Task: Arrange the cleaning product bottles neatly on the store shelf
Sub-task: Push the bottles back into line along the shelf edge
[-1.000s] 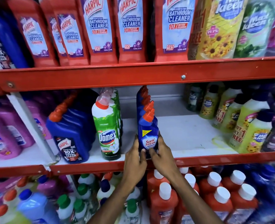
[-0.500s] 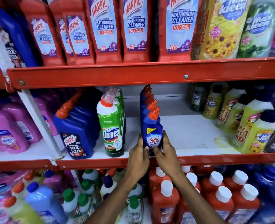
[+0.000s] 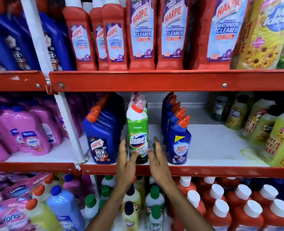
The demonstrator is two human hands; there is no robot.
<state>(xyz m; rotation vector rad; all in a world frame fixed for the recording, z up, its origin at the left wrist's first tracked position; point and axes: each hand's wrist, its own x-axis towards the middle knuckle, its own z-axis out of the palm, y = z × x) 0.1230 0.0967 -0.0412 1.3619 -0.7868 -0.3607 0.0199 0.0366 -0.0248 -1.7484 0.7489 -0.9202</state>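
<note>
Head view, shelving: red metal shelf rails (image 3: 154, 80) run across three tiers, with a white upright post (image 3: 68, 124) at the left.
Top tier: red Harpic bottles (image 3: 142, 35) stand in a row, labels reading "HARPIC BATHROOM CLEANER 10X"; dark blue jugs (image 3: 9, 40) sit left of the post, and a yellow Max Kleen bottle (image 3: 269, 34) with sunflower print stands at the right.
Middle tier, left bay: pink bottles (image 3: 26, 130), label text too blurred to read.
Middle tier, right end: yellow-green Max Kleen bottles (image 3: 276, 134) marked "BUY 1 GET 1 FREE".
Middle tier, centre: a blue Harpic bottle (image 3: 101, 139) with an orange cap reads "HARPIC 10X TOTAL CLEAN"; more of the same line up behind it.
Domex bottle (image 3: 138, 130): green and white with a red collar, reading "Domex", upright at the front edge of the white shelf board (image 3: 213, 147), between the Harpic row and the Sani Fresh row.
Sani Fresh bottle (image 3: 179, 144): blue, orange cap, reading "Sani FRESH", at the front of its own row, just right of the Domex.
Bottom tier: red bottles with white caps (image 3: 221, 212) at the right, green-capped bottles (image 3: 154, 195) in the middle.
Left hand (image 3: 125, 162): fingers spread and loose, just left of the Domex base, gripping nothing; whether the thumb touches the bottle cannot be told.
Right hand (image 3: 158, 160): likewise spread, just right of the Domex base, holding nothing.
</note>
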